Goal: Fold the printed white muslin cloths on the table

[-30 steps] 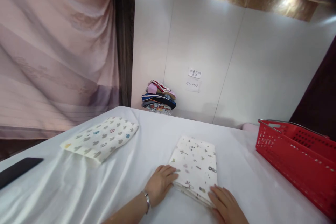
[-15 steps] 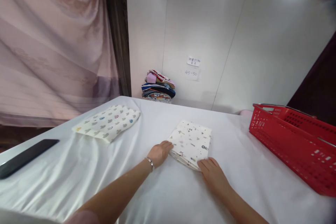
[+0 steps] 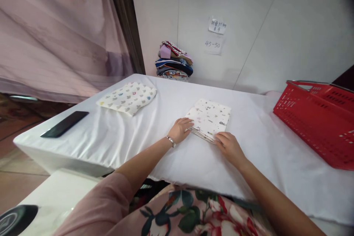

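Observation:
A folded white cloth (image 3: 209, 116) with small scattered prints lies flat on the white-covered table in front of me, its stacked layers showing along the near edge. My left hand (image 3: 181, 129), with a silver bracelet at the wrist, grips its near-left corner, fingers over the top. At the near-right corner my right hand (image 3: 228, 146) pinches the edge between fingers and thumb; the thumb is partly hidden. Farther left lies a second folded cloth (image 3: 128, 98), cream with grey mouse-head shapes, which neither hand touches.
A red plastic basket (image 3: 318, 129) stands on the table's right side. A flat black object (image 3: 66, 123) lies near the left edge. Behind the table, a stack of folded fabrics (image 3: 174, 61) rests against the white wall with paper labels (image 3: 217, 25). A pink curtain (image 3: 55, 37) hangs left.
My view has tilted down, bringing the table's near edge and my floral clothing into sight. Both hands remain at the near corners of the folded cloth, which keeps its shape.

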A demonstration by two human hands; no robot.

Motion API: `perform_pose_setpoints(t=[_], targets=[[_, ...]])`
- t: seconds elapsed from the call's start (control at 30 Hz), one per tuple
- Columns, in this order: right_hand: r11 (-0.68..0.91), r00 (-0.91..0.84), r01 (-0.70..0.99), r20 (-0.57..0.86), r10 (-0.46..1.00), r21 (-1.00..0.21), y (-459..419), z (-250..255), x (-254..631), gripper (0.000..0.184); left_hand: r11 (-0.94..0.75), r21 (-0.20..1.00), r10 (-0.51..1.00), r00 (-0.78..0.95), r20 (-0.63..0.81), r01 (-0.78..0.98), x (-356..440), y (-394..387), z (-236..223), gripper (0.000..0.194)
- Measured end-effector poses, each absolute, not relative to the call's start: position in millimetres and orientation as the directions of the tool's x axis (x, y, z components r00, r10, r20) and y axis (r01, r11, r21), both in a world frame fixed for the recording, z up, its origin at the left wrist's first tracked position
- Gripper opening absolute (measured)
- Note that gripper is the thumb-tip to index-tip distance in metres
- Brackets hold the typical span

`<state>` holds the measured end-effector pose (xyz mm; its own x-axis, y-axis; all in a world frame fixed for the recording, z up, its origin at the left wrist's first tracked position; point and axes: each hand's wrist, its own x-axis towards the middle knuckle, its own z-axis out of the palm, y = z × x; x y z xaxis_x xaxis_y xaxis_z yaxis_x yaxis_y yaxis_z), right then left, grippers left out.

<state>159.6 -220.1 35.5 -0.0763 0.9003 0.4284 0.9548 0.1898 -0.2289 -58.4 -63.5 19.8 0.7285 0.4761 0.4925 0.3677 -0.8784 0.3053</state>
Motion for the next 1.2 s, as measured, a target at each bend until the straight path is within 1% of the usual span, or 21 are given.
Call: perform_pose_setpoints(t=[0.1, 0.27, 0.33, 0.43, 0.5, 0.57, 0.67, 0.73, 0.83, 0.9, 1.0, 1.1, 1.13, 1.2], targets=[[0.194, -0.089, 0.957, 0.419, 0.903, -0.215, -217, 33, 159, 0.023, -0.887, 0.310, 0.460, 0.727, 0.510, 0.343, -52, -69, 21, 0.025], [0.216, -0.112, 0.955, 0.429, 0.896, -0.201, -220, 29, 159, 0.025, -0.904, 0.303, 0.419, 0.760, 0.496, 0.301, -39, -75, 23, 0.022], [0.213, -0.085, 0.948, 0.459, 0.885, -0.235, -222, 27, 159, 0.025, -0.909, 0.301, 0.408, 0.764, 0.501, 0.288, -35, -76, 23, 0.022], [0.197, -0.004, 0.928, 0.518, 0.856, -0.318, -223, 22, 159, 0.025, -0.915, 0.300, 0.391, 0.768, 0.506, 0.268, -28, -80, 23, 0.021], [0.192, 0.029, 0.920, 0.548, 0.836, -0.341, -224, 20, 159, 0.024, -0.918, 0.305, 0.383, 0.774, 0.504, 0.255, -23, -83, 23, 0.022], [0.206, 0.011, 0.923, 0.559, 0.829, -0.324, -225, 17, 160, 0.025, -0.918, 0.314, 0.377, 0.785, 0.492, 0.244, -18, -87, 23, 0.023], [0.214, -0.030, 0.935, 0.539, 0.842, -0.282, -227, 17, 161, 0.027, -0.913, 0.329, 0.380, 0.798, 0.468, 0.242, -11, -91, 24, 0.023], [0.196, -0.024, 0.942, 0.529, 0.849, -0.273, -227, 19, 162, 0.028, -0.904, 0.342, 0.399, 0.790, 0.465, 0.255, -7, -94, 24, 0.023], [0.179, 0.004, 0.943, 0.550, 0.835, -0.279, -225, 23, 165, 0.029, -0.888, 0.359, 0.439, 0.762, 0.475, 0.288, -2, -99, 24, 0.023], [0.173, 0.016, 0.943, 0.556, 0.831, -0.286, -224, 25, 166, 0.028, -0.894, 0.342, 0.430, 0.771, 0.470, 0.290, -1, -102, 23, 0.023], [0.169, 0.006, 0.938, 0.503, 0.864, -0.303, -228, 27, 165, 0.028, -0.908, 0.310, 0.400, 0.800, 0.447, 0.281, -1, -106, 23, 0.021], [0.193, -0.016, 0.914, 0.442, 0.897, -0.358, -234, 29, 164, 0.026, -0.914, 0.309, 0.383, 0.808, 0.448, 0.262, -1, -110, 26, 0.022], [0.196, -0.004, 0.895, 0.430, 0.903, -0.402, -235, 29, 165, 0.026, -0.922, 0.305, 0.361, 0.819, 0.446, 0.240, 0, -111, 28, 0.023], [0.161, 0.093, 0.837, 0.426, 0.900, -0.523, -232, 31, 174, 0.025, -0.938, 0.287, 0.306, 0.848, 0.432, 0.193, 4, -113, 30, 0.023]])
